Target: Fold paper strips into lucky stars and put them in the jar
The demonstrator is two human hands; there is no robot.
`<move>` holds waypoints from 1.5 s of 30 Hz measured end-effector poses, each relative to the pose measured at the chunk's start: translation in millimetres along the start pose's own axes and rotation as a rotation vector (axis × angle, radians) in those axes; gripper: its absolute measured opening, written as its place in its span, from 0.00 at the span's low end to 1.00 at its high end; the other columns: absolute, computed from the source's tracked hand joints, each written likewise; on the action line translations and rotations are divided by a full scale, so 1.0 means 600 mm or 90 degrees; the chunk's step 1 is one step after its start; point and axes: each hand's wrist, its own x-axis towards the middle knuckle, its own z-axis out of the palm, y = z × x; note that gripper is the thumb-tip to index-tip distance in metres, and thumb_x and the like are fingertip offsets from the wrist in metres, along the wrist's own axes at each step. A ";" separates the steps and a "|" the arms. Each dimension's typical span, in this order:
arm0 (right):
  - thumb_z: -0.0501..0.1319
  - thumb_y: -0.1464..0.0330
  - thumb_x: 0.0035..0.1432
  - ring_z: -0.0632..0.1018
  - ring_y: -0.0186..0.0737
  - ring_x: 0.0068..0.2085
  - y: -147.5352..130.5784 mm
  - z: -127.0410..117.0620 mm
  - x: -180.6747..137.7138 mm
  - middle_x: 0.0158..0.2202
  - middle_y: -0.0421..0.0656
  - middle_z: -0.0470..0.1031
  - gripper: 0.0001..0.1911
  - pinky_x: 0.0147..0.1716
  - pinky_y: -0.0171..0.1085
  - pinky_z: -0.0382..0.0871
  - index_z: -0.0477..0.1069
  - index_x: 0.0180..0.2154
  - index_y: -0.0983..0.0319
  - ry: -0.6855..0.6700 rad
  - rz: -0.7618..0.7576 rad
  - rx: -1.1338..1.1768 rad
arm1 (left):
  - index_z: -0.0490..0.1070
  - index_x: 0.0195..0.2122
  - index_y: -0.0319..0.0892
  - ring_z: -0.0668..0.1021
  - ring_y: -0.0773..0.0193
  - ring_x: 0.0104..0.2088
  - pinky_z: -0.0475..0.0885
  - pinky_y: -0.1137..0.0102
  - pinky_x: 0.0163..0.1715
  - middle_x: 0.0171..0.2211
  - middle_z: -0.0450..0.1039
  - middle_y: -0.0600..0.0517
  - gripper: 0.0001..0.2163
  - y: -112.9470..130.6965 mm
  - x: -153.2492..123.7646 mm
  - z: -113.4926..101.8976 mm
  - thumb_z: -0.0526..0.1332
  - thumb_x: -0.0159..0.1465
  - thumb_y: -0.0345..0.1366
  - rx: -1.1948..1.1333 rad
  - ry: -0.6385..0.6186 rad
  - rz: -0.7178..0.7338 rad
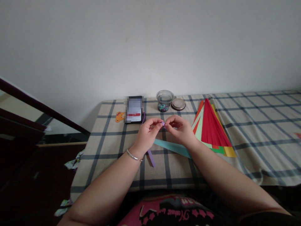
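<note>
Between my two hands is a small purple piece of folded paper (pixel 163 123), pinched by the fingertips from either side. My left hand (pixel 148 133) is closed on its left end, with a silver bracelet at the wrist. My right hand (pixel 180 129) grips the other end between thumb and forefinger. A purple paper strip (pixel 151 158) shows below my left hand; whether it joins the held piece is hidden. Lying under the hands, a light blue paper strip (pixel 172 147) runs toward my right forearm.
A phone (pixel 134 110) stands at the back beside an orange bear figure (pixel 119 117). Right of it are a clear jar (pixel 165 99) with small coloured pieces inside and a round lid (pixel 178 104). Fanned paper strips (pixel 213 128) lie on the checked tablecloth (pixel 108 141). A wall rises behind.
</note>
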 end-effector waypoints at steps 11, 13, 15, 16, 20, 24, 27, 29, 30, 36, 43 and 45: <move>0.64 0.60 0.53 0.72 0.34 0.28 0.001 0.000 0.001 0.26 0.40 0.71 0.11 0.28 0.35 0.66 0.69 0.28 0.61 -0.004 0.018 0.032 | 0.74 0.32 0.40 0.80 0.62 0.35 0.76 0.66 0.39 0.32 0.79 0.49 0.12 0.005 -0.003 0.003 0.67 0.56 0.44 -0.026 0.019 -0.014; 0.63 0.61 0.54 0.71 0.34 0.28 0.002 -0.001 0.002 0.26 0.40 0.71 0.11 0.28 0.35 0.65 0.69 0.29 0.61 -0.009 0.017 0.036 | 0.74 0.32 0.40 0.80 0.62 0.35 0.76 0.66 0.39 0.32 0.79 0.49 0.12 0.003 -0.002 0.002 0.68 0.55 0.43 -0.027 0.015 -0.008; 0.63 0.61 0.54 0.71 0.34 0.28 0.005 -0.001 0.002 0.26 0.40 0.70 0.10 0.28 0.35 0.65 0.69 0.29 0.61 -0.011 0.015 0.041 | 0.74 0.32 0.40 0.81 0.61 0.35 0.77 0.66 0.38 0.32 0.79 0.49 0.11 0.002 -0.001 0.001 0.68 0.55 0.43 -0.026 0.012 -0.003; 0.63 0.61 0.54 0.71 0.34 0.28 0.006 0.000 0.002 0.26 0.40 0.70 0.10 0.28 0.35 0.65 0.69 0.29 0.61 -0.011 0.014 0.042 | 0.74 0.32 0.40 0.81 0.61 0.35 0.77 0.66 0.38 0.32 0.80 0.49 0.11 0.001 -0.001 0.001 0.68 0.55 0.43 -0.024 0.011 -0.001; 0.62 0.62 0.55 0.71 0.34 0.29 0.007 0.001 0.002 0.27 0.40 0.70 0.09 0.29 0.35 0.64 0.69 0.30 0.62 -0.009 0.022 0.036 | 0.74 0.33 0.39 0.81 0.62 0.34 0.77 0.67 0.38 0.33 0.80 0.49 0.10 0.001 -0.001 0.001 0.67 0.56 0.41 -0.009 0.022 0.013; 0.62 0.62 0.56 0.71 0.35 0.30 0.004 0.000 0.001 0.29 0.41 0.71 0.09 0.29 0.35 0.64 0.70 0.31 0.62 -0.008 0.033 0.028 | 0.75 0.35 0.40 0.81 0.63 0.35 0.78 0.68 0.39 0.35 0.80 0.48 0.09 0.002 0.000 0.001 0.65 0.58 0.39 0.022 0.040 0.035; 0.61 0.62 0.57 0.71 0.34 0.30 0.004 -0.001 0.001 0.30 0.41 0.71 0.09 0.29 0.35 0.65 0.71 0.33 0.61 0.006 0.029 0.031 | 0.75 0.36 0.40 0.81 0.63 0.36 0.78 0.68 0.39 0.36 0.80 0.48 0.08 0.003 0.000 0.000 0.64 0.60 0.38 0.043 0.046 0.053; 0.60 0.61 0.57 0.71 0.34 0.30 0.005 -0.002 0.001 0.31 0.41 0.71 0.09 0.29 0.35 0.66 0.71 0.34 0.61 0.009 0.023 0.032 | 0.76 0.37 0.40 0.81 0.63 0.37 0.77 0.69 0.40 0.37 0.80 0.48 0.07 0.002 0.000 -0.001 0.63 0.61 0.37 0.062 0.046 0.074; 0.61 0.62 0.57 0.71 0.34 0.30 0.005 -0.002 0.001 0.31 0.41 0.71 0.09 0.29 0.35 0.66 0.71 0.34 0.61 0.008 0.017 0.030 | 0.76 0.37 0.40 0.81 0.63 0.38 0.77 0.69 0.41 0.38 0.80 0.48 0.07 0.002 -0.001 -0.001 0.62 0.61 0.37 0.075 0.045 0.087; 0.63 0.65 0.54 0.73 0.34 0.31 0.001 -0.001 -0.001 0.33 0.41 0.73 0.07 0.30 0.35 0.69 0.70 0.34 0.61 0.001 -0.016 -0.008 | 0.77 0.39 0.43 0.80 0.64 0.39 0.76 0.70 0.41 0.39 0.80 0.50 0.07 0.001 -0.002 -0.006 0.61 0.63 0.35 0.162 0.043 0.159; 0.63 0.67 0.55 0.73 0.33 0.29 0.004 0.000 -0.001 0.32 0.41 0.72 0.05 0.29 0.34 0.69 0.69 0.34 0.60 0.007 -0.041 -0.044 | 0.75 0.39 0.41 0.80 0.65 0.36 0.76 0.71 0.39 0.36 0.79 0.50 0.05 -0.001 -0.002 -0.006 0.61 0.63 0.34 0.165 0.066 0.161; 0.63 0.67 0.54 0.73 0.33 0.30 0.003 0.000 -0.002 0.32 0.40 0.72 0.05 0.29 0.34 0.69 0.70 0.34 0.60 0.007 -0.042 -0.055 | 0.74 0.36 0.41 0.80 0.66 0.35 0.76 0.71 0.38 0.34 0.79 0.50 0.04 -0.002 -0.001 -0.006 0.61 0.63 0.34 0.177 0.065 0.168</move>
